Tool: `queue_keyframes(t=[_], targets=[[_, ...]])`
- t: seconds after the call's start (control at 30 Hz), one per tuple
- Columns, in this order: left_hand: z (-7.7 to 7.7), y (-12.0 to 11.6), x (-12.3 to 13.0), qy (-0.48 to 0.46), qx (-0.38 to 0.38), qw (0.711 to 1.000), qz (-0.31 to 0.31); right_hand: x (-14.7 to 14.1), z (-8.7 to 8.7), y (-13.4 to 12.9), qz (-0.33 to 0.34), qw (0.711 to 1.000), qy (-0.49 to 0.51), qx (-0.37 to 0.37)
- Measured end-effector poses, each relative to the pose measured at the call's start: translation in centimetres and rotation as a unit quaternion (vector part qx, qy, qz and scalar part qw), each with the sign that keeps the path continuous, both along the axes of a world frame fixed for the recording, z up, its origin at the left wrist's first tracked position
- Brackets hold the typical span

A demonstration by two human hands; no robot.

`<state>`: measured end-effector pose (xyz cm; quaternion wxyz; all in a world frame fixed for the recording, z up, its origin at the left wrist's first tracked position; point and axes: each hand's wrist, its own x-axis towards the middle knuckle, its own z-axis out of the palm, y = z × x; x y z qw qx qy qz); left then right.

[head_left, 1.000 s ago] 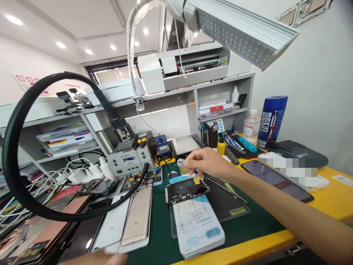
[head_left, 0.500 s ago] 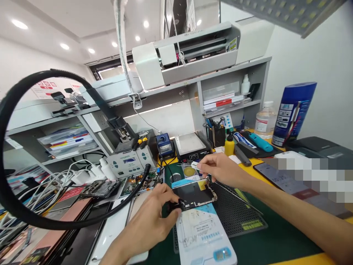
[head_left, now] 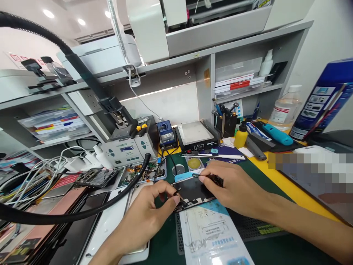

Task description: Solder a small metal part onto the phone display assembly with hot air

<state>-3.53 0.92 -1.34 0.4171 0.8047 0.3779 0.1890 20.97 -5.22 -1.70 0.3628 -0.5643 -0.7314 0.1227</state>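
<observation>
Head view, hands: left hand (head_left: 146,215) at the left end of the phone panel (head_left: 190,189), thumb and forefinger nearly together beside a short dark cable (head_left: 178,191); firm grip not determinable. Right hand (head_left: 234,184) over the right end of the panel, thumb and forefinger pinched on a small dark strip (head_left: 195,175) above the far edge.

Head view, panel: location at the centre of the green mat (head_left: 162,244), dark face up, near edge overlapping the far end of the white box (head_left: 212,235). Blue strip (head_left: 184,176) along the far edge. Right end hidden by the right hand.

Head view, surroundings: round clear dish (head_left: 178,169) and yellow tin (head_left: 193,163) just beyond the far edge; hot plate (head_left: 197,133) farther back. To the left, black hose (head_left: 135,180) arching over the parts tray (head_left: 166,173) and white phone (head_left: 106,221). To the right, perforated pad (head_left: 245,226) partly under the right forearm.

Head view, clearance: narrow green strip between white phone and white box; wider green area between right hand and yellow table edge (head_left: 271,175). Little room between panel and dish.
</observation>
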Motion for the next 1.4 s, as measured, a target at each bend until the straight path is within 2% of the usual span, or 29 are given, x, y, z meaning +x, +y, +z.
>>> queue_keyframes(t=[0.4,0.57,0.83,1.07,1.4], targets=[[0.4,0.1,0.1,-0.033,-0.087,0.996,-0.004,-0.2,-1.7,0.0,0.039,0.986,-0.116,0.110],[0.1,0.3,-0.1,-0.062,-0.086,0.994,-0.004,-0.3,-1.9,-0.1,0.038,0.984,-0.130,0.114],[0.5,1.1,-0.6,-0.084,-0.026,0.996,0.007,-0.2,-2.0,-0.1,0.037,0.984,-0.135,0.107],[0.6,1.5,-0.7,-0.045,0.027,0.998,0.036,-0.1,-2.1,-0.1,0.049,0.979,-0.162,0.111],[0.5,1.8,-0.5,-0.007,0.052,0.996,0.067,0.0,-1.8,-0.1,0.062,0.966,-0.201,0.152]])
